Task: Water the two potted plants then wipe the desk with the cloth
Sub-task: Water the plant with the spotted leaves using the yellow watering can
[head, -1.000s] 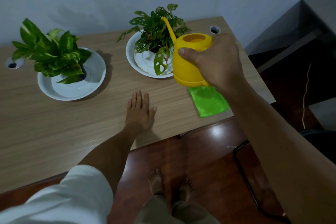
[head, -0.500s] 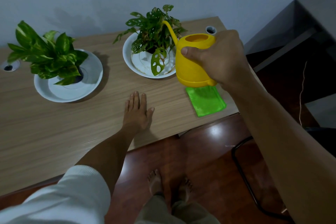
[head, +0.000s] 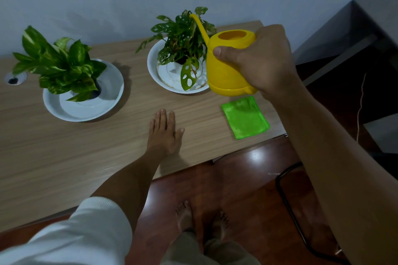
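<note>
Wood bench [head: 53, 157] against pale wall: right grip [head: 265, 60] clenched on yellow watering can [head: 226, 71], held above bench edge, spout [head: 199, 26] over right potted plant [head: 183, 49], green cloth [head: 245, 117] flat below, left grip [head: 164, 133] released, palm-down on bench, left potted plant [head: 58, 66] well apart.

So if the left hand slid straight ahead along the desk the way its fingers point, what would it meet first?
Probably nothing soon: the left hand points at bare desk between the two white dishes, then the wall. Depth is uncertain; the right dish's rim may be grazed.
</note>
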The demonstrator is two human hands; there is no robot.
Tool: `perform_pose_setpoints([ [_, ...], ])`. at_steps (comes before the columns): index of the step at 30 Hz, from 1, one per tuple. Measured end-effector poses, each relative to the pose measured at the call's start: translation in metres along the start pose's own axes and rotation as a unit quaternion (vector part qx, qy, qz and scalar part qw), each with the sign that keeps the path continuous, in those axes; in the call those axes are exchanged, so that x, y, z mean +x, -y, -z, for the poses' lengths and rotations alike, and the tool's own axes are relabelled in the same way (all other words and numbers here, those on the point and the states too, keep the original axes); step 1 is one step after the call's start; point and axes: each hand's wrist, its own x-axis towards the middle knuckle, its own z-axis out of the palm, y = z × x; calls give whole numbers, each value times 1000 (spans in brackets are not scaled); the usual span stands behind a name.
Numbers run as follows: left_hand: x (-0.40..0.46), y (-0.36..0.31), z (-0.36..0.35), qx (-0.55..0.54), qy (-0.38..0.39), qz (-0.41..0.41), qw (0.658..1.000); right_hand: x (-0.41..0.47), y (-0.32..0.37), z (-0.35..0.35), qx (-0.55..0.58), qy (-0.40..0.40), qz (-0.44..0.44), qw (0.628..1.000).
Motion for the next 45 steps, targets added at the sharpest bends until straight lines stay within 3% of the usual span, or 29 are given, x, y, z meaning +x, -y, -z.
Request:
perform_pose_setpoints([
  [19, 1, 0, -2, 4, -5, 2, 1000, -15, -6, 6, -20, 52, 1, 998],
  [33, 1, 1, -2, 8, -5, 5, 1000, 4, -16, 16, -44, 1, 21, 999],
  [45, 1, 1, -1, 4, -2, 4, 1000, 11, -2, 9, -20, 14, 18, 1000],
])
